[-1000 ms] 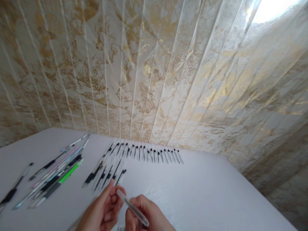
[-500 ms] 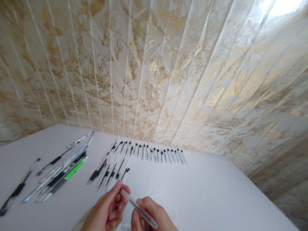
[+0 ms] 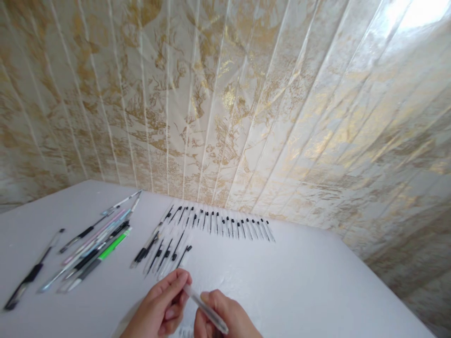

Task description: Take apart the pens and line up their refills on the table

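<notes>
Over the table (image 3: 299,286), both hands (image 3: 160,303) (image 3: 227,312) pinch a pen (image 3: 207,309), its far end hidden.

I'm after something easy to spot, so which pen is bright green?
The green pen, at the right edge of the left pile; no other shows that colour.

Held pen (image 3: 208,311): translucent greyish white. Far row of pens (image 3: 212,222): clear, with black parts. Left bunch of pens (image 3: 87,259): black, pink, pale blue, one bright green and grey. Far-left pen (image 3: 34,272): black grip. Table (image 3: 299,277): plain, pale lilac-white. Far wall (image 3: 211,126): whitish, gold-brown scenic print, pale lines.
</notes>
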`<state>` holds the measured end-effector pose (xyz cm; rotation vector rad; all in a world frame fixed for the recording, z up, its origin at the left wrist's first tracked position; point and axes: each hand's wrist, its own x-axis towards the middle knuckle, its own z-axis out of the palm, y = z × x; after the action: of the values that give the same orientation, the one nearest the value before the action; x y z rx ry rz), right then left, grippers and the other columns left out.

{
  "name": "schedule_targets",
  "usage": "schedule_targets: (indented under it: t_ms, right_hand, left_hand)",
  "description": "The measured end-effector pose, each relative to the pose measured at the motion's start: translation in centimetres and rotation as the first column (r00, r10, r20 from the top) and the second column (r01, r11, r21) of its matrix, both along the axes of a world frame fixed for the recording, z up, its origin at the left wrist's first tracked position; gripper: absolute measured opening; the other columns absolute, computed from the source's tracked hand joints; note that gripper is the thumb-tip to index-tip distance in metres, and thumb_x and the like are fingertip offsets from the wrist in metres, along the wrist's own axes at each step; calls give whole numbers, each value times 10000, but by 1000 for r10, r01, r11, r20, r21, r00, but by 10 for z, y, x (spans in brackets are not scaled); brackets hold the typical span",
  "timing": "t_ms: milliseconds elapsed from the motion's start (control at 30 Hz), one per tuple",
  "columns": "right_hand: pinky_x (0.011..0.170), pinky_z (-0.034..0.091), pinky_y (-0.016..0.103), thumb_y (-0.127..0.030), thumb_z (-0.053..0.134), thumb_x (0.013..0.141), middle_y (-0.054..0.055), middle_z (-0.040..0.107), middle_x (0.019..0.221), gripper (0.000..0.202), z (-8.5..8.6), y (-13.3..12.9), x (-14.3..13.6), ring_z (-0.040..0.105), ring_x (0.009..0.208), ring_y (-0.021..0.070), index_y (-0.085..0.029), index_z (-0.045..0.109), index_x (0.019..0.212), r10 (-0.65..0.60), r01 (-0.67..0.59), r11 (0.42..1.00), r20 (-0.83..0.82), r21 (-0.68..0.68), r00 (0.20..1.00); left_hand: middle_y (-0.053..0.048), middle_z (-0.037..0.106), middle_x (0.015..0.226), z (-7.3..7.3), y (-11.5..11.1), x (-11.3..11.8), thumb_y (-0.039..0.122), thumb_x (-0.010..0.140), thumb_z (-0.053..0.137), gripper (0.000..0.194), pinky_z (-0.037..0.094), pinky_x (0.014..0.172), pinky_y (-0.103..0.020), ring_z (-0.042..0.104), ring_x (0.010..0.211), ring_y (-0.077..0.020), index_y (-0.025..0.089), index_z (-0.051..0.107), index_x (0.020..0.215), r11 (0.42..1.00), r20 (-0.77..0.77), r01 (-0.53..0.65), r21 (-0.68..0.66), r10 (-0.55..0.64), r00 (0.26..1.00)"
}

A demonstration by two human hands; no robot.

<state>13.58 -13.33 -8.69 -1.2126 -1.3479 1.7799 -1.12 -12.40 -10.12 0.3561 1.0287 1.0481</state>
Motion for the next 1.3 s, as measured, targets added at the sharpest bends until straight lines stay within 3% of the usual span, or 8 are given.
schedule_targets:
  t_ms: [167, 300, 667, 833, 1000, 1100, 1200, 1300]
  right_hand:
    - [396, 209, 189, -558, 372, 855, -50, 440, 471, 432, 8, 9, -7, 307, 377, 71, -167, 520, 750, -119, 118, 985, -4, 127, 993]
    - [468, 300, 173, -226, 543, 794, -39, 571, 709, 347, 25, 10, -7, 404, 483, 71, -215, 487, 1136, -273, 29, 771, 289, 636, 917]
    - [628, 462, 195, -134, 422, 882, 33, 621, 871, 232, 41, 17, -1, 606, 703, 119, -233, 587, 1012, -111, -454, 354, 518, 818, 848]
    - [589, 456, 192, -160, 544, 871, 13, 638, 782, 195, 45, 11, 14, 593, 641, 108, -242, 558, 1047, -117, -175, 279, 215, 944, 970]
    - [570, 452, 222, -123, 473, 902, 17, 588, 804, 242, 48, 24, 28, 566, 661, 122, -264, 517, 1094, -373, 278, 176, -197, 944, 906]
    - [566, 428, 225, -99, 401, 919, 33, 593, 821, 229, 29, 46, 28, 561, 655, 123, -215, 508, 1085, -440, -146, 109, 179, 983, 880]
    - [512, 399, 236, -84, 373, 923, 32, 593, 789, 193, -1, 68, 17, 557, 632, 139, -172, 528, 999, -517, -663, 103, 610, 742, 601]
    - [490, 395, 247, -123, 473, 902, 22, 590, 817, 64, -21, 79, 1, 561, 627, 146, -181, 498, 891, -515, -809, 149, 743, 569, 428]
  left_hand:
    - [51, 451, 574, -5, 1, -1, 452, 499, 828, 425, 234, 413, -133, 280, 463, -28, 161, 617, 726, 999, 46, 6, 32, -7, 999]
    - [63, 415, 571, -5, 2, -1, 461, 502, 823, 438, 265, 432, -141, 265, 469, -29, 161, 636, 760, 999, 41, -17, 33, 16, 999]
    - [47, 468, 571, 3, 0, -1, 318, 535, 826, 300, 337, 426, -162, 374, 473, -59, 181, 630, 717, 995, 38, -90, -37, 91, 995]
    - [36, 510, 605, 2, 12, -10, 307, 561, 819, 291, 304, 407, -123, 303, 446, -16, 151, 648, 738, 999, 33, -47, 27, 47, 998]
    - [72, 422, 573, 39, 49, -55, 199, 730, 677, 116, 208, 338, -102, 257, 406, -3, 135, 617, 805, 932, 33, -236, 277, 236, 971]
    - [82, 350, 544, 59, 62, -77, 67, 822, 501, 108, 198, 337, -96, 253, 387, 5, 124, 556, 748, 893, 85, -329, 308, 319, 944]
    - [80, 332, 550, 62, 62, -82, 26, 855, 421, 177, 196, 347, -92, 269, 385, 13, 118, 533, 753, 900, 96, -304, 313, 288, 953]
    - [82, 323, 561, 53, 59, -77, 56, 855, 464, 126, 191, 346, -99, 267, 388, 15, 118, 532, 769, 923, 99, -257, 287, 238, 966]
